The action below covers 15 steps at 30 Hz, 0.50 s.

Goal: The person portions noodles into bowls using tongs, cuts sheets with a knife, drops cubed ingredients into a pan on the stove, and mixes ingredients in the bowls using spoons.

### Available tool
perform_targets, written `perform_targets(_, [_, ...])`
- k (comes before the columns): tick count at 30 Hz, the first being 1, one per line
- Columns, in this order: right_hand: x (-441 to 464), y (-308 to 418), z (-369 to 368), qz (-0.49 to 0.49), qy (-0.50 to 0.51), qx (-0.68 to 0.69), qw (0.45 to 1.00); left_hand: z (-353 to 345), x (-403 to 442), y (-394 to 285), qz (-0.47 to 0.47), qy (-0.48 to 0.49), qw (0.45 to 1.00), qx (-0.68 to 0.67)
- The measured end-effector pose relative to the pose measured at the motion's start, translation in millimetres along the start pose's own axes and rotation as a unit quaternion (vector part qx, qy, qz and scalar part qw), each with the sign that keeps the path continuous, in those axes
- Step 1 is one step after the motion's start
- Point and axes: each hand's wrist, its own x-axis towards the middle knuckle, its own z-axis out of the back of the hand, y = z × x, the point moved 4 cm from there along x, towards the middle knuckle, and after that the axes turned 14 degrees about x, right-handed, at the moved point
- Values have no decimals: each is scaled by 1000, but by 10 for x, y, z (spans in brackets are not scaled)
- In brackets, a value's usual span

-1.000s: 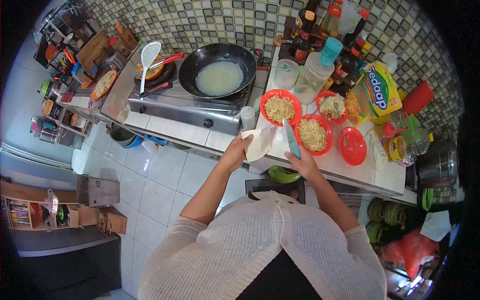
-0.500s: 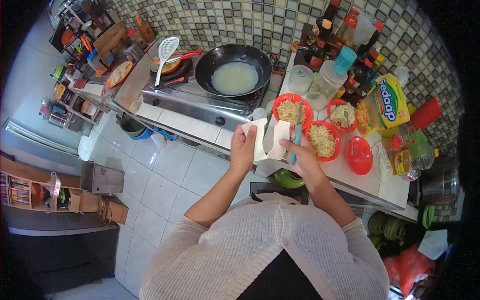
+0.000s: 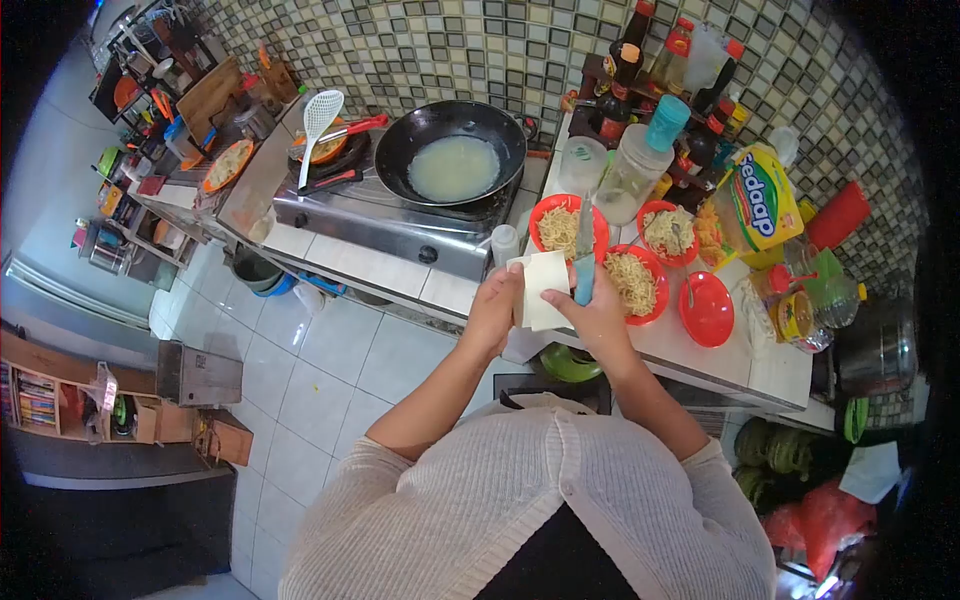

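Note:
My left hand (image 3: 492, 312) is closed on the left edge of pale, flat rectangular sheets (image 3: 545, 285), which look like dough wrappers. The sheets overlap in front of me, above the counter's front edge. My right hand (image 3: 597, 318) pinches their right side with the thumb. That same hand also grips a knife (image 3: 584, 270) with a blue handle, its blade pointing up and away over the red bowls. Behind the knife, a red bowl (image 3: 600, 232) holds pale shredded food. Another red bowl (image 3: 660, 290) with similar shreds sits just right of my right hand.
A black wok (image 3: 390, 150) with cloudy liquid sits on the gas stove (image 3: 380, 228). A white slotted spatula (image 3: 320, 115) lies at its left. Right of the bowls are a red bowl with a spoon (image 3: 706, 310), a yellow Sedaap packet (image 3: 760, 200) and several bottles.
The pale sheets, held apart in a V shape before, now overlap flat between my hands. My hands have come closer together. The view has shifted slightly.

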Motion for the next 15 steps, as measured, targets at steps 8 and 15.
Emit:
perform_targets(8, [-116, 48, -26, 43, 3, -169, 985, -103, -149, 18, 109, 18, 988, -106])
perform_targets(15, [-135, 22, -43, 51, 16, -220, 974, -173, -280, -20, 95, 36, 979, -177])
